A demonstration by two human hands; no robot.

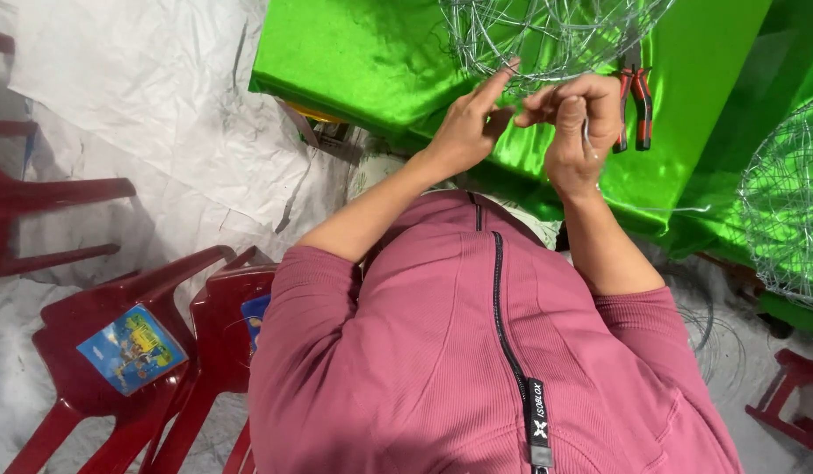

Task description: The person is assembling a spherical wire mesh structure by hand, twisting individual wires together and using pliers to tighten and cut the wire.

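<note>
- While the head camera is looking down, the left hand (466,127) is touching the wire ball frame (547,35) on the green cloth (354,53) at the far edge, forefinger stretched out, the other fingers loosely curled and gripping nothing.
- Just right of it, the right hand (575,127) is pinching a thin wire strand (587,140) in closed fingers.
- That springy strand could be slipping free and pricking a finger.
- Red-handled pliers (636,110) are lying just beside the right hand; a nudge could be sliding them off.

Left of the fingers, crumpled white sheeting (152,96) covers the floor; dark red plastic chairs (117,351) stand below-left.
</note>
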